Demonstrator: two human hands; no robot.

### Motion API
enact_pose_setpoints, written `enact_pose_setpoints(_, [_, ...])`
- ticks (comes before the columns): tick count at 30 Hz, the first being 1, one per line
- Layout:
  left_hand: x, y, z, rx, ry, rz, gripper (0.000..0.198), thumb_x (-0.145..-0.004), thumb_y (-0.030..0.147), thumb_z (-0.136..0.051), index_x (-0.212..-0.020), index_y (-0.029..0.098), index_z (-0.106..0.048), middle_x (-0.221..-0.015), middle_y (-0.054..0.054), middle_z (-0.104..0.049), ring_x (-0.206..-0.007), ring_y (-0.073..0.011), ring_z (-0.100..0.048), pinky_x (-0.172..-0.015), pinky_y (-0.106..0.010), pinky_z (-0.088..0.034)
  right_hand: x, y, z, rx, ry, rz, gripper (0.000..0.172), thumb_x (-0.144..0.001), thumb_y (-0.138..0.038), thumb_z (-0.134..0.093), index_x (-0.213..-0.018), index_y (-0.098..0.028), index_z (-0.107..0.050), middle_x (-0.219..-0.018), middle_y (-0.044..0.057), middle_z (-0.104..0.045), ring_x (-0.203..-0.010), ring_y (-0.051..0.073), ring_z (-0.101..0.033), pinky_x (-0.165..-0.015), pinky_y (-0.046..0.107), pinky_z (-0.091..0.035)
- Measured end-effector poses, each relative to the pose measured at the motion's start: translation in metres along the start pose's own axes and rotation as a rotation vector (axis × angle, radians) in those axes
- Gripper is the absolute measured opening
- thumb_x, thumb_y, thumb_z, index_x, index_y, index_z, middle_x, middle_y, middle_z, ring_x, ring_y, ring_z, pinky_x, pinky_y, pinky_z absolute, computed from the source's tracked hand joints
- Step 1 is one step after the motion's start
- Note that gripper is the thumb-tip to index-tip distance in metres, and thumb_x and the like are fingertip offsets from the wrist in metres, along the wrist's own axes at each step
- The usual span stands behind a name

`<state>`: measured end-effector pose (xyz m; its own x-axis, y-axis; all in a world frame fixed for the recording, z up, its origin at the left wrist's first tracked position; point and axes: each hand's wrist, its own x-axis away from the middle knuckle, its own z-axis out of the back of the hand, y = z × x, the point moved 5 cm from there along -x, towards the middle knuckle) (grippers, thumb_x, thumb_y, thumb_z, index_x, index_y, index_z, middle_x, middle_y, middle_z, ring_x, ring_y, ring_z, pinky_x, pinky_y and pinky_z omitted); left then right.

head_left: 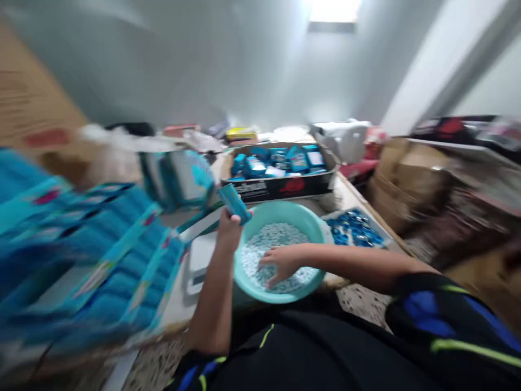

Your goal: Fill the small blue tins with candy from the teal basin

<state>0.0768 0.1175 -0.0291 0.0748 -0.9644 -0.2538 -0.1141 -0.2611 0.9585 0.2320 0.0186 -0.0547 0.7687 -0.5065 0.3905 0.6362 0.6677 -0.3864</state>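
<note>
My left hand (231,227) is closed around a small blue box (234,203), held tilted above the left rim of a mint-green basin (315,221). Many small white pieces (280,234) lie in the basin; they are too small to name. Over and touching these pieces is my right hand (280,263), palm down with its fingers spread. Whether a piece lies under its fingertips is hidden. Behind the basin stands a dark carton (280,188) filled with small blue packets. To its right, a tray (388,239) carries shiny blue pieces.
Blurred blue display boxes (118,260) are stacked at the left. A white plastic container (201,258) sits between them and the basin. Brown cardboard boxes (407,174) stand on the right. Assorted packages (242,134) line the back by the wall.
</note>
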Motion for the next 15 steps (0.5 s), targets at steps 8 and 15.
enact_pose_setpoints(8, [-0.014,-0.005,-0.016,-0.218,-0.13,0.144,0.057,-0.039,0.048,-0.098,-0.088,0.034,-0.074,-0.079,0.012,-0.079,-0.074,-0.0296,-0.076,-0.079,-0.061,-0.065,0.031,0.021,0.005,0.005,-0.064,-0.158,0.057,-0.092,-0.068,-0.067,-0.132,-0.027,-0.073,-0.142,0.003,-0.07,-0.128,0.027,-0.065,-0.097,0.026,-0.048])
enact_pose_setpoints(15, [-0.014,0.001,-0.021,-0.315,-0.071,0.136,0.048,-0.046,0.056,-0.093,-0.088,0.045,-0.071,-0.076,0.02,-0.076,-0.085,-0.0324,-0.077,-0.109,-0.071,-0.053,0.038,0.023,0.006,-0.313,0.04,-0.34,0.042,-0.075,-0.069,-0.079,-0.083,-0.028,-0.078,-0.111,-0.007,-0.082,-0.112,0.024,-0.074,-0.084,0.025,-0.053])
